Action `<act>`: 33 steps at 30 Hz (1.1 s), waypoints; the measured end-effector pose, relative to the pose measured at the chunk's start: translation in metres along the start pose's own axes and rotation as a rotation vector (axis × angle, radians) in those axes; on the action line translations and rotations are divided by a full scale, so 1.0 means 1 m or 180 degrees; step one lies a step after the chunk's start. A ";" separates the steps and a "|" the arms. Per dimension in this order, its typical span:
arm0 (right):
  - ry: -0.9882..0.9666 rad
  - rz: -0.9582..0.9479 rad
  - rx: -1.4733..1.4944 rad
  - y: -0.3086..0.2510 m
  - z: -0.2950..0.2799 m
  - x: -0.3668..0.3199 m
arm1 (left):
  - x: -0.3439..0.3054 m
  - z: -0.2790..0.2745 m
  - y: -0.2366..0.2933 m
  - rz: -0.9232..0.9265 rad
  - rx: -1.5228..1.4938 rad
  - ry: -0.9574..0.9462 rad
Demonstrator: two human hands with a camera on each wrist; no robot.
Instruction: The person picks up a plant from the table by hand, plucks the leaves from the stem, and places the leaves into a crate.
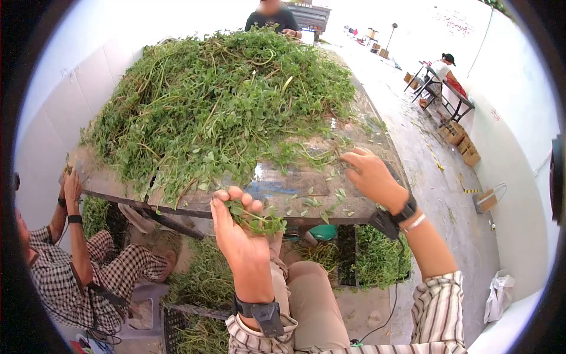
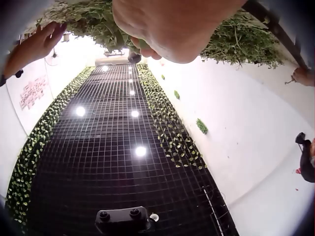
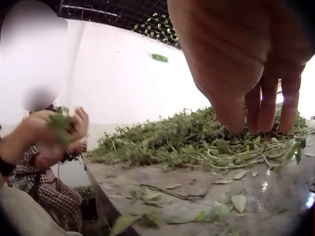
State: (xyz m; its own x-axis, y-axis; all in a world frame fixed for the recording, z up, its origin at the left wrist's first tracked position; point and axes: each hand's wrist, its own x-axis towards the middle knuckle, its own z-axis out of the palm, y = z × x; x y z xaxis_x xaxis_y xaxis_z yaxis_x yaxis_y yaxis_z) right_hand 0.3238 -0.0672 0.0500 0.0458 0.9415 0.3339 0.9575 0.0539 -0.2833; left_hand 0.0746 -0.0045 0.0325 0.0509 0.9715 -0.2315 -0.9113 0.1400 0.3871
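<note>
A big heap of leafy green stems covers most of the table. Palm up at the near edge, my left hand holds a small leafy sprig with fingers curled over it; the same sprig appears blurred in the right wrist view. My right hand reaches over the right part of the table, its fingertips right at some loose stems along the heap's edge. Seen from the right wrist, its fingers point down, fairly straight, in front of the greens.
Loose leaves lie along the near table edge. Below stand black crates with greens. A person in a checked shirt sits at left, another is behind the heap. Boxes stand along the right wall.
</note>
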 end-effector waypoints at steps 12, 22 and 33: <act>-0.0054 0.0718 -0.0666 0.043 0.032 0.045 | 0.009 -0.013 0.008 -0.0535 -0.0587 -0.0668; 0.1392 0.1212 0.0914 0.028 -0.051 0.045 | 0.005 -0.011 0.007 -0.0606 -0.0509 -0.0622; 0.1290 0.0913 0.0385 0.034 -0.098 0.038 | 0.003 -0.008 0.009 -0.0706 -0.0166 -0.0882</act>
State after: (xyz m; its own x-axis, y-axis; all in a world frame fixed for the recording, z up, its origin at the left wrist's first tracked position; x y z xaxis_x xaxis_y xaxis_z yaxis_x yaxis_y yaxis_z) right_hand 0.3864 -0.0625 0.1407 0.4318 0.7207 0.5424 0.8514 -0.1272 -0.5088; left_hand 0.0635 -0.0018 0.0284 0.3522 0.9345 -0.0513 -0.8849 0.3504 0.3068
